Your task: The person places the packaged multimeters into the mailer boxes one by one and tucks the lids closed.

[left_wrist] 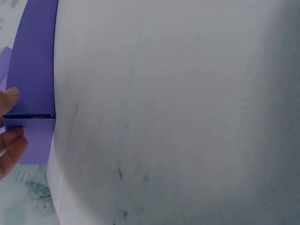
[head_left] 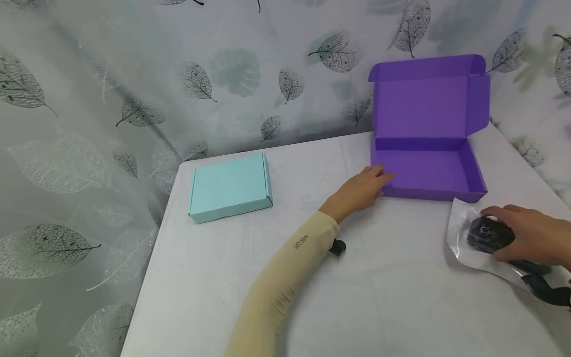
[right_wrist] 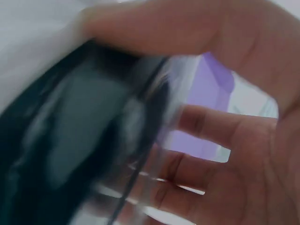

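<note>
An open purple box [head_left: 424, 171] stands at the back right, its lid [head_left: 419, 106] raised against the curtain. My left hand [head_left: 363, 189] holds the box's front left corner. In the left wrist view, the thumb and fingers lie on the box's two adjoining outer walls [left_wrist: 33, 70]. At the right, my right hand [head_left: 533, 235] grips a clear plastic bag [head_left: 459, 238] with a black object [head_left: 488, 234] inside, just in front of the box. The right wrist view shows thumb and fingers around this dark, glossy item [right_wrist: 84, 122], too blurred to identify.
A closed light-blue box [head_left: 229, 188] rests on the left of the white-covered table [head_left: 200, 297]. Leaf-patterned curtains [head_left: 241, 69] hang behind and at the left side. A small black piece [head_left: 337, 247] shows beside the left sleeve [head_left: 285, 282].
</note>
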A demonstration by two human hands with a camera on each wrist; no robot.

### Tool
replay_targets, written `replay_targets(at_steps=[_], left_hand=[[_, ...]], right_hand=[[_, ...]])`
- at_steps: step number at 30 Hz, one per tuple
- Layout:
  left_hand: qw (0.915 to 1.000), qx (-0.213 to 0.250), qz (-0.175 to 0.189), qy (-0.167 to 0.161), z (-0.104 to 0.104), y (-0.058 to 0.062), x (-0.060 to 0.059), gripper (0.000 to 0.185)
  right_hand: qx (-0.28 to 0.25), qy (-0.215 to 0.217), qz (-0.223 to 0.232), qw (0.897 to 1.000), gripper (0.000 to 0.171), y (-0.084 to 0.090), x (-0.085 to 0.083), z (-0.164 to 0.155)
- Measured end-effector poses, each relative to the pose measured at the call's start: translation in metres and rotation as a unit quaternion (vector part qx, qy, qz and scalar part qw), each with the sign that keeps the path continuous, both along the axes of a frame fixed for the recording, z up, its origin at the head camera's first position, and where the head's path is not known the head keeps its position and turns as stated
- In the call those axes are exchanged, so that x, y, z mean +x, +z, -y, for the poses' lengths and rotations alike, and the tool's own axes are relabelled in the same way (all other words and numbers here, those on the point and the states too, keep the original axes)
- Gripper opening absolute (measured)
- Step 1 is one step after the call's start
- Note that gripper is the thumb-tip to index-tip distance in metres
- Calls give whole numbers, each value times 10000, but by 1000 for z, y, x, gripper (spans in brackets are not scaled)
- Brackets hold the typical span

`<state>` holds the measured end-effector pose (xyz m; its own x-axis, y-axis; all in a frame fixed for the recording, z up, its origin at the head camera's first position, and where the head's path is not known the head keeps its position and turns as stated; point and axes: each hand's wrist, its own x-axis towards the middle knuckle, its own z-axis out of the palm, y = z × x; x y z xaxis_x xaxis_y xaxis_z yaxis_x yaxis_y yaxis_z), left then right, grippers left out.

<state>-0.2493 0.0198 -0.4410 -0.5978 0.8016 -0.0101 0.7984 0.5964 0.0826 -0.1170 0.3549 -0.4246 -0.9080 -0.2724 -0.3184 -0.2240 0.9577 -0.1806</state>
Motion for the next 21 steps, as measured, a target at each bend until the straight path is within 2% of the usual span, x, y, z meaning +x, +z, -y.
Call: replay_targets(at_steps=[4,10,13,21], left_hand=[[9997,76,-163,-167,6,-1,1,53],[9987,107,-331,-369,20,-1,6,28],[9988,175,-290,-365,28,0,10,23],[9989,349,-230,-195,52,-3,24,25]], right_hand=[[-183,143,-338,9992,96,8,4,11],[-346,234,-780,9961,98,24,3,32],[-482,301,-949,9939,95,33,2,42],[-720,601,-1269,9875,93,51,-10,64]])
